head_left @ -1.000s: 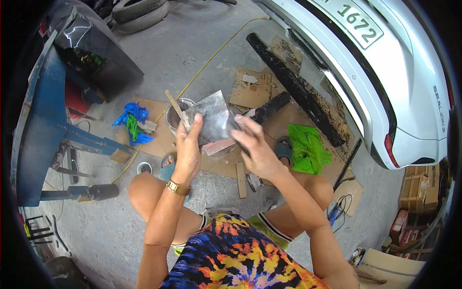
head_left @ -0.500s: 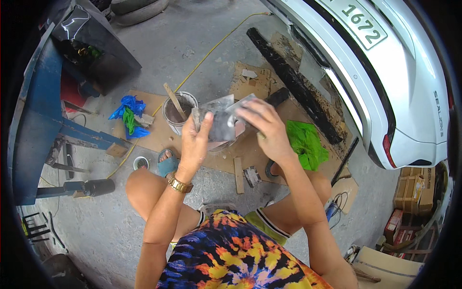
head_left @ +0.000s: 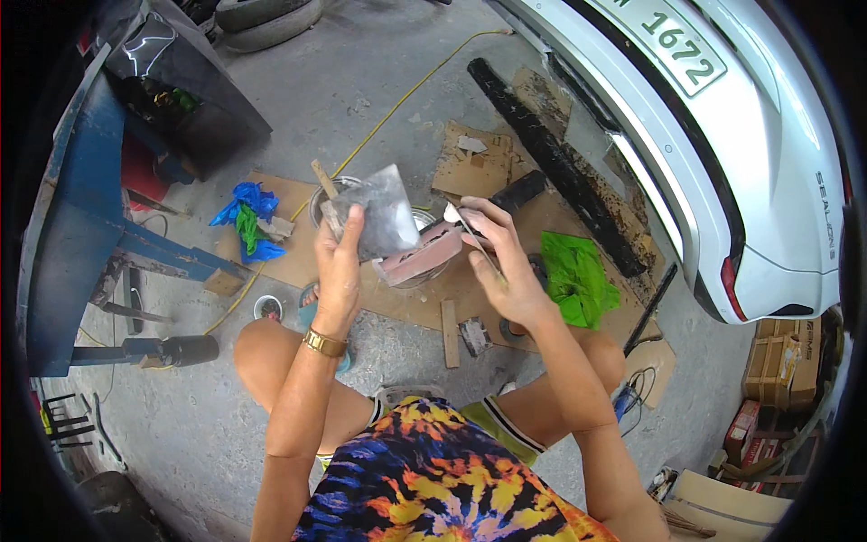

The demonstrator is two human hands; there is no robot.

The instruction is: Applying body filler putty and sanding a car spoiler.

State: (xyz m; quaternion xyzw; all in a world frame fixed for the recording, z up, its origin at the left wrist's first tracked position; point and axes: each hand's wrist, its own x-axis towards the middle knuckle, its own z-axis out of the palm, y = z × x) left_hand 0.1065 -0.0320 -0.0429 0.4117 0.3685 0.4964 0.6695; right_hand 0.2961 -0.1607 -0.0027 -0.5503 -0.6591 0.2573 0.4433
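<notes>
My left hand (head_left: 338,271) grips a square grey metal plate (head_left: 388,206) by its wood-like edge, the thumb on top. The plate is tilted and its face is smeared grey and white. Closed around a thin flat putty spreader (head_left: 476,239), my right hand (head_left: 513,271) is to the right of the plate, apart from it. A dab of white putty (head_left: 451,213) clings to the spreader's far end. Below and between my hands lies a pink, sanded-looking long piece (head_left: 420,256), its far end partly hidden, over a round metal can (head_left: 423,278).
Behind the plate stands a bucket (head_left: 315,210) with a wooden stick (head_left: 323,178). Cardboard (head_left: 384,303) covers the floor, with a green plastic bag (head_left: 580,285), a blue bag (head_left: 244,200) and a wooden strip (head_left: 449,334). A white car (head_left: 713,181) is at right, a blue metal frame (head_left: 86,235) at left.
My hands have moved apart. The plate went left and tilted, while the spreader came off it to the right, with white putty on its end. More of the pink piece shows.
</notes>
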